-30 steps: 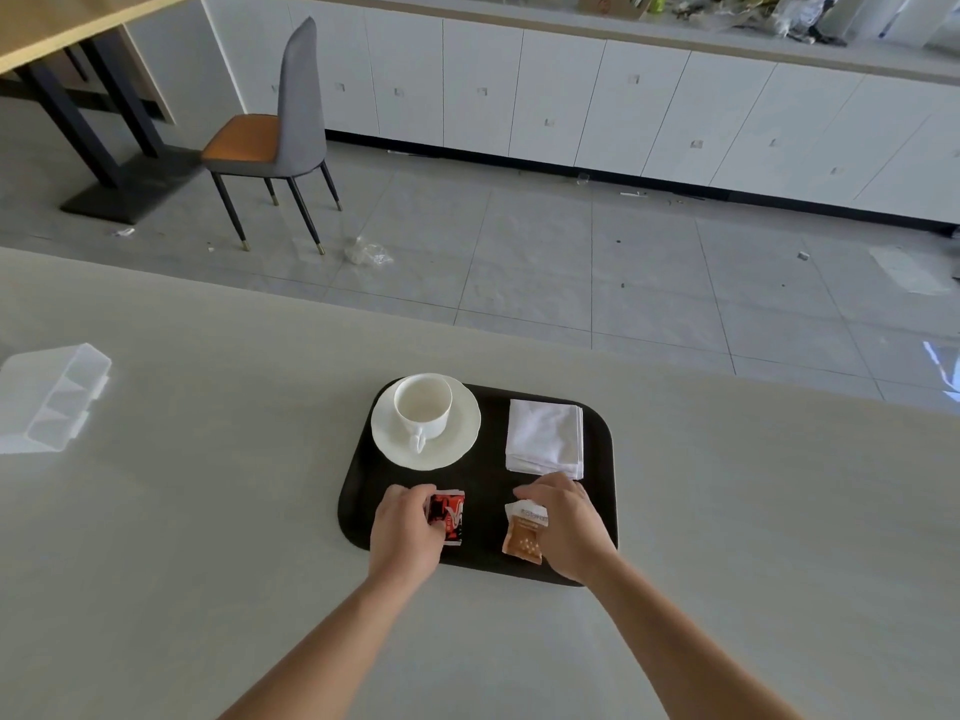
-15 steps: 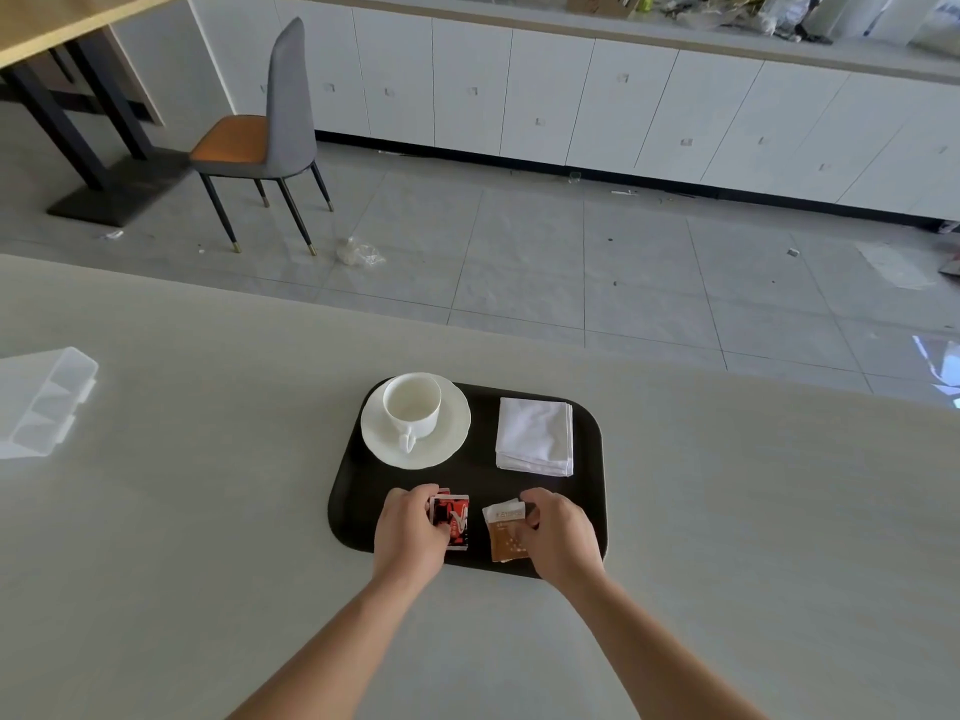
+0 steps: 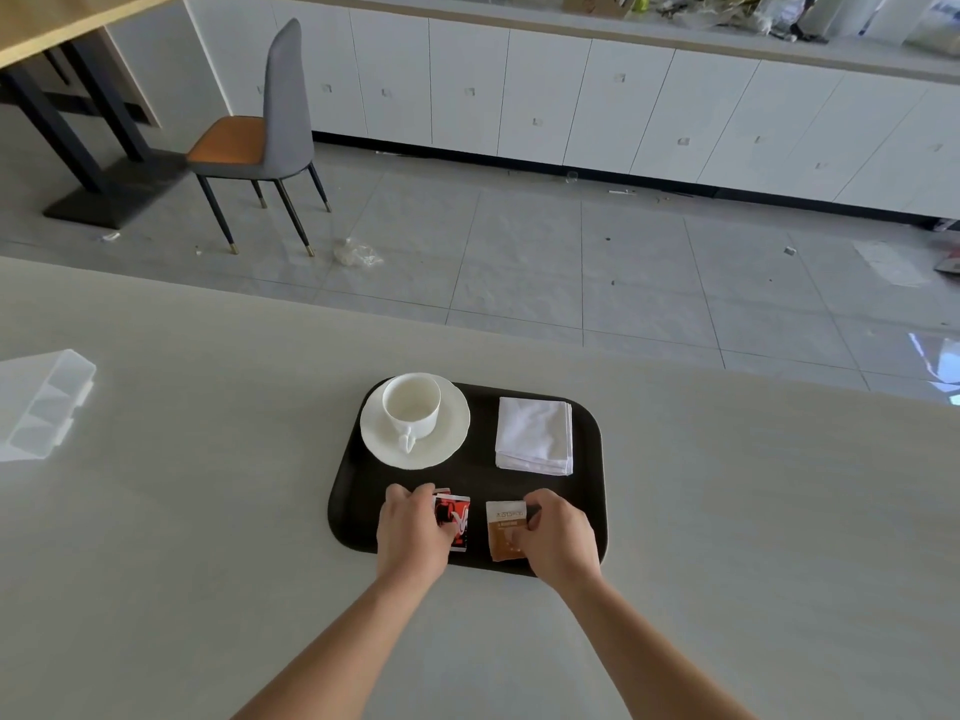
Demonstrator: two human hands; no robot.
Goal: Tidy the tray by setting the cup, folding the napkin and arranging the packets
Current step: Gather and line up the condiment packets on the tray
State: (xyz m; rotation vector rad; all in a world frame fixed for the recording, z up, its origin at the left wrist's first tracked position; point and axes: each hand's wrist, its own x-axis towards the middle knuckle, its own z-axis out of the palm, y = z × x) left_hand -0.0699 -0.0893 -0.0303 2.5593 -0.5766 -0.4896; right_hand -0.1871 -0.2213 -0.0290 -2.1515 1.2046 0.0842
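Note:
A black tray (image 3: 478,485) lies on the pale table. At its back left a white cup (image 3: 411,407) stands upright on a white saucer (image 3: 447,444), handle toward me. A folded white napkin (image 3: 535,433) lies at the back right. On the tray's front part, my left hand (image 3: 410,532) pinches a red and black packet (image 3: 454,519), and my right hand (image 3: 558,537) pinches a brown packet (image 3: 504,530). Both packets lie side by side, a small gap between them.
A clear plastic divided box (image 3: 41,402) sits at the table's left edge. Beyond the table's far edge are a tiled floor, a grey chair (image 3: 265,132) and white cabinets (image 3: 571,96).
My right hand has turned the brown packet from tilted to straight and shifted it left, closer to the red packet. My left hand stays on the red packet.

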